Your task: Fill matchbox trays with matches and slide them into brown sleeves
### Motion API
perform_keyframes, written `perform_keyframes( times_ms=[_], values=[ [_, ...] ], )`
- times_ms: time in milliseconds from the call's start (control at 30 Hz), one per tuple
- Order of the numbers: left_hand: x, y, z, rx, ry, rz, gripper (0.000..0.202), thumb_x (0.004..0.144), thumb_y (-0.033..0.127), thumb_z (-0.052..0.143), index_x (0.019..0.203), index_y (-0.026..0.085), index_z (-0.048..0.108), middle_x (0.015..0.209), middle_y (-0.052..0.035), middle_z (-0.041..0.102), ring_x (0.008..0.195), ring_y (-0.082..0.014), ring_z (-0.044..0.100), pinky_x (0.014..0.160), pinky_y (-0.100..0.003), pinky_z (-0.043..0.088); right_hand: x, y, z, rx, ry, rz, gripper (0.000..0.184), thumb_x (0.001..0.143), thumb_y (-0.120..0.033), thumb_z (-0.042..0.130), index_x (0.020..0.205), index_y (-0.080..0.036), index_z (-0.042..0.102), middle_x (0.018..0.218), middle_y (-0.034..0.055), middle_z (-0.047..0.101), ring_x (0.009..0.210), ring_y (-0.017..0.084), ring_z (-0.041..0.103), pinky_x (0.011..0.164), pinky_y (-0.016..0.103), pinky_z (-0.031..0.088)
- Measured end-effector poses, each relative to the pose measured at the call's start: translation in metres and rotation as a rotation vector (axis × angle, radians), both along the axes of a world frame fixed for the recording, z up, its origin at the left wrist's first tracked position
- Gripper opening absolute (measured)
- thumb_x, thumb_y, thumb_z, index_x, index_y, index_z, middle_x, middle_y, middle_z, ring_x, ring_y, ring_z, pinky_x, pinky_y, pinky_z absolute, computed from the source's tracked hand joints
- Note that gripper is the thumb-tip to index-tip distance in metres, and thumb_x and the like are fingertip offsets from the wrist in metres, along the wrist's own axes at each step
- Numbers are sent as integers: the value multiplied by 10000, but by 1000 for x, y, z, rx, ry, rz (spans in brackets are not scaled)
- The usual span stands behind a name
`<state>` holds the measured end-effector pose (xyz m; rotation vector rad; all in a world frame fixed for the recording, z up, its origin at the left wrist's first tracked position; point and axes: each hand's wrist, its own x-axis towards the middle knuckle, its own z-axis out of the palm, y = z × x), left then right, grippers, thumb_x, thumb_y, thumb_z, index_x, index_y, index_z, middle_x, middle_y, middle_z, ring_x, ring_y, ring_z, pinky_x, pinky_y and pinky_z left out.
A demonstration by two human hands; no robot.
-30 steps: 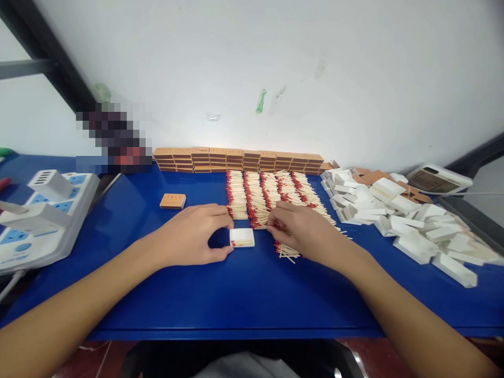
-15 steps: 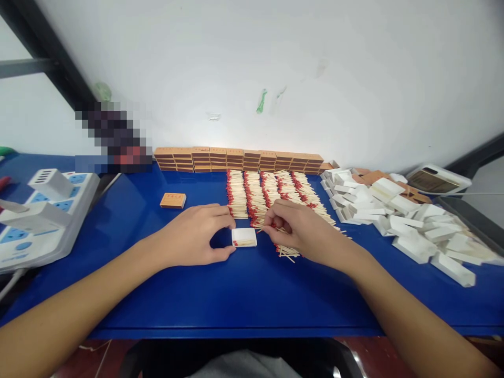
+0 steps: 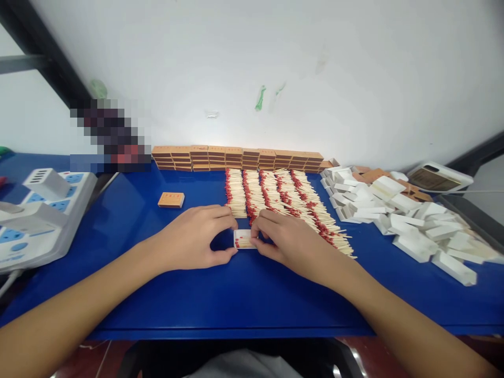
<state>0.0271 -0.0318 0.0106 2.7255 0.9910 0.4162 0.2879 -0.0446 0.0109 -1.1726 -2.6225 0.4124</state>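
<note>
A small white matchbox tray lies flat on the blue table, with several red-tipped matches inside. My left hand holds the tray's left end between thumb and index finger. Over the right end, my right hand pinches matches and sets them down in the tray; its fingertips partly hide that end. Rows of loose matches with red heads stretch behind and beside my right hand. One orange closed matchbox sits alone, beyond my left wrist.
Stacked orange matchboxes line the wall. To the right are heaped white trays, some orange sleeves and a white device. A power strip with plugged-in chargers occupies the left of the blue table.
My right hand has moved left from the loose matches to the tray, bringing matches over it. More match heads show in the tray. My left hand keeps its hold.
</note>
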Motion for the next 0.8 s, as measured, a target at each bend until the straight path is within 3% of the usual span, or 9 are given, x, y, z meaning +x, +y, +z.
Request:
perform_keyframes(
  times_ms=[400, 667, 800],
  values=[
    [-2, 1, 1, -29, 11, 8, 231, 950, 357, 725, 1115, 198, 757, 1071, -44, 753, 983, -241, 732, 826, -374, 545, 14, 6, 2, 70, 123, -15, 112, 1111, -227, 621, 1086, -213, 729, 1002, 48, 708, 833, 182, 669, 727, 314, 471],
    [-6, 2, 5, -61, 21, -11, 224, 940, 354, 723, 1099, 200, 754, 1076, -47, 758, 962, -228, 732, 798, -360, 543, 29, 21, -10, 9, 67, 23, 149, 1045, -93, 637, 1024, -216, 719, 1040, 50, 706, 909, 194, 679, 763, 314, 495],
    [-5, 2, 5, -55, 17, -22, 213, 942, 348, 720, 1086, 194, 754, 1056, -44, 754, 945, -224, 734, 792, -357, 541, 31, 24, -13, 1, 52, 14, 156, 1040, -97, 648, 1094, -227, 715, 1082, 52, 705, 940, 203, 682, 765, 320, 498]
  ],
)
